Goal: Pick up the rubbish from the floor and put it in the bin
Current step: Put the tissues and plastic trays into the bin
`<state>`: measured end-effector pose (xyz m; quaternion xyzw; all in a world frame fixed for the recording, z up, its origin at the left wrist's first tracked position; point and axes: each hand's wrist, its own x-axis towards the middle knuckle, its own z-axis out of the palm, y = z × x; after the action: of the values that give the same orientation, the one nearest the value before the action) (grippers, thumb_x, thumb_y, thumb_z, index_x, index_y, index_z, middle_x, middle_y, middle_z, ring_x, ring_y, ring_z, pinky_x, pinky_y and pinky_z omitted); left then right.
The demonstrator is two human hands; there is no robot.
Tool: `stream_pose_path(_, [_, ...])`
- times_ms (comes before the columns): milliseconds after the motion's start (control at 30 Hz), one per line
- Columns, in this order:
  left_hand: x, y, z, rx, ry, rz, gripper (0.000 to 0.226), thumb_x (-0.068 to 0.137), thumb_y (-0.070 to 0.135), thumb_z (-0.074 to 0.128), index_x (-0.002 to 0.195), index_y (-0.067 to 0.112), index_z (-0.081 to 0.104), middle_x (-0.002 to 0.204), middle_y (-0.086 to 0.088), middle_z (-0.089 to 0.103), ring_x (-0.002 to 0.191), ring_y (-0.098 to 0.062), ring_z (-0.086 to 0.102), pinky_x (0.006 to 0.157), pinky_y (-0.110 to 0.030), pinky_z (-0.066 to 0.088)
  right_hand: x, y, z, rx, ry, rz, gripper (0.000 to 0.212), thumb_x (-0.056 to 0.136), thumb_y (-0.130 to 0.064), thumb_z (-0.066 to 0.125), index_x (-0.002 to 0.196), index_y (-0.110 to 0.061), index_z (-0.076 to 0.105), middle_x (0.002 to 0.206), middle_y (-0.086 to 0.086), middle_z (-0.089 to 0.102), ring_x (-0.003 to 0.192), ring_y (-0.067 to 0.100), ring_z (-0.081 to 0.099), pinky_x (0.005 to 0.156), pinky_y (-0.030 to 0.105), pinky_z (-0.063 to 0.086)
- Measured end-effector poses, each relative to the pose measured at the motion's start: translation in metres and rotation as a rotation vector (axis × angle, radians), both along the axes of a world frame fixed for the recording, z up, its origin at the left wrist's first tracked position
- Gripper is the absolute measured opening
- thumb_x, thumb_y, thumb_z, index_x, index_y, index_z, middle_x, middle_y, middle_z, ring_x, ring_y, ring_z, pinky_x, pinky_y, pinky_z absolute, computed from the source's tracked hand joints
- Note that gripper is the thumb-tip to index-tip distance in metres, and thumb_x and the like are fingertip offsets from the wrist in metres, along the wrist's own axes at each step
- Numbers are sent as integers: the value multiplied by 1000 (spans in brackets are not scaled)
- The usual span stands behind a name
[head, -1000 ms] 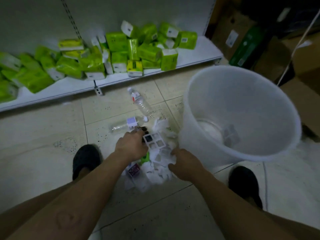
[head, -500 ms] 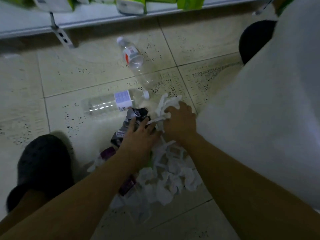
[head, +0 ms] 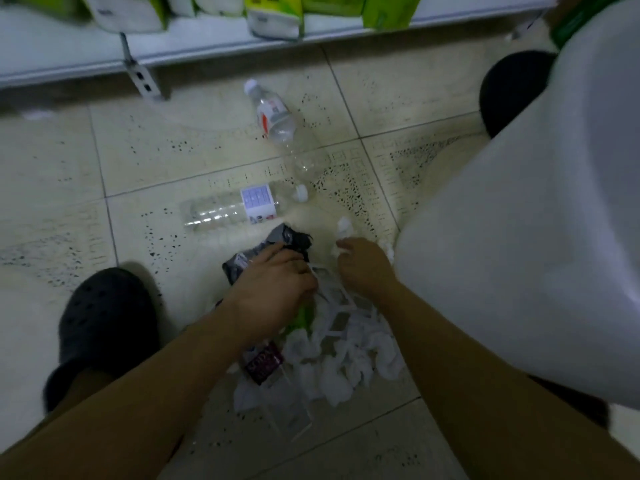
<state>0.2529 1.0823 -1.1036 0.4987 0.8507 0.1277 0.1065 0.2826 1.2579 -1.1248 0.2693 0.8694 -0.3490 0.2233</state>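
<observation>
A heap of white crumpled tissues (head: 349,362) lies on the tiled floor with a white plastic grid tray (head: 337,308), a dark wrapper (head: 265,252) and a small maroon packet (head: 264,364). My left hand (head: 273,289) lies on the heap with fingers curled round the dark wrapper. My right hand (head: 362,263) pinches a white tissue (head: 341,245) at the heap's far edge. The white bin (head: 526,237) stands close on the right. Two clear plastic bottles lie beyond: one with a white label (head: 239,206), one with a red label (head: 275,117).
A low white shelf (head: 194,43) with green and white tissue packs runs along the top. My black clogs sit at left (head: 104,323) and top right (head: 509,91). Bare tiles stretch to the left.
The view has dropped closer to the floor since a second ago, and the bin now fills the right side. My left hand's fingers have curled onto the dark wrapper; my right hand has shifted slightly right.
</observation>
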Motion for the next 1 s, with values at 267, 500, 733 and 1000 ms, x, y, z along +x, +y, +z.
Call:
stream_pose_path(267, [9, -17, 115, -71, -167, 251, 30, 97, 40, 39, 108, 29, 64, 105, 2, 69, 94, -20, 63, 74, -31, 49, 43, -30, 126, -118, 369, -265, 26, 91, -17, 53, 111, -13, 69, 112, 5, 70, 98, 14, 62, 88, 24, 47])
stream_pose_path(500, [36, -39, 242, 15, -36, 472, 29, 95, 39, 45, 85, 19, 64, 77, -2, 69, 70, -23, 62, 59, -32, 48, 78, -39, 261, -90, 540, -180, 21, 88, -14, 54, 99, -20, 71, 98, 3, 71, 76, 14, 64, 65, 20, 52])
stream_pose_path(733, [76, -14, 336, 102, 81, 483, 23, 95, 37, 47, 85, 24, 65, 79, 4, 70, 73, -20, 62, 63, -36, 51, 147, 25, 363, 12, 663, -240, 21, 82, -6, 60, 92, -17, 74, 94, 3, 70, 87, 21, 67, 87, 43, 56])
stream_pose_path(1000, [117, 74, 362, 199, 128, 492, 24, 92, 37, 51, 81, 21, 65, 81, -3, 71, 76, -28, 64, 65, -38, 52, 217, 114, 380, 194, 496, -221, 12, 85, -16, 64, 92, -21, 73, 99, 6, 71, 82, 16, 61, 84, 25, 47])
